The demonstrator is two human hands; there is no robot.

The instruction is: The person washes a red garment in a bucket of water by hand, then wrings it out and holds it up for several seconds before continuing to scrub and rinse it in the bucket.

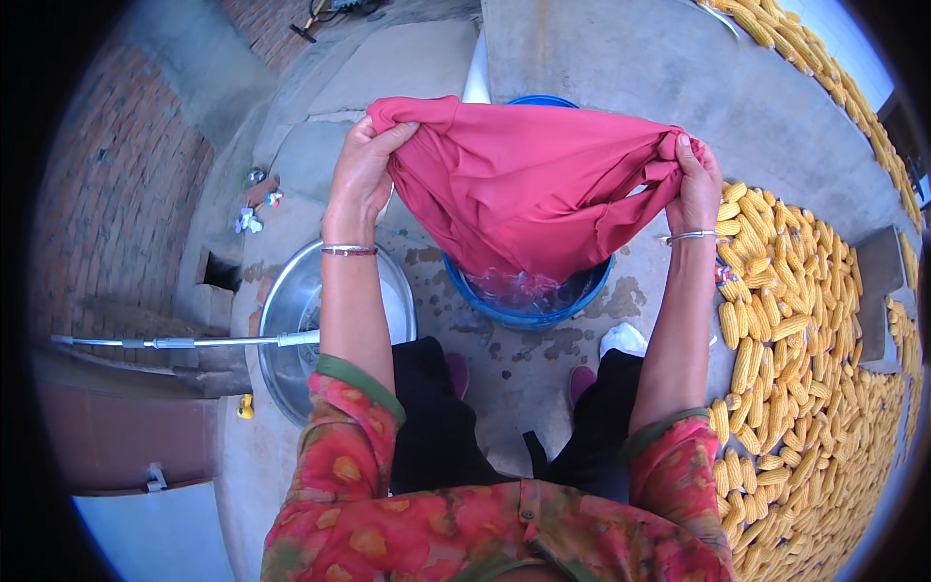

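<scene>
A wet red cloth [520,174], perhaps a garment, is stretched between my two hands. My left hand [371,160] grips its upper left corner, thumb on top. At the other end, my right hand [694,171] clutches a bunched part of the fabric. The cloth sags in the middle, and its lower edge reaches down to the water in a blue plastic basin [534,320] on the ground. Part of that basin is hidden behind the fabric. Beyond the cloth, the rim of another blue container [544,100] shows.
A wide metal basin [396,305] stands at left, with a metal pole [182,343] reaching over it. Many corn cobs [793,364] cover the ground at right. A brick wall [116,182] rises at left. Small toys [249,220] and a yellow toy duck [246,406] lie nearby.
</scene>
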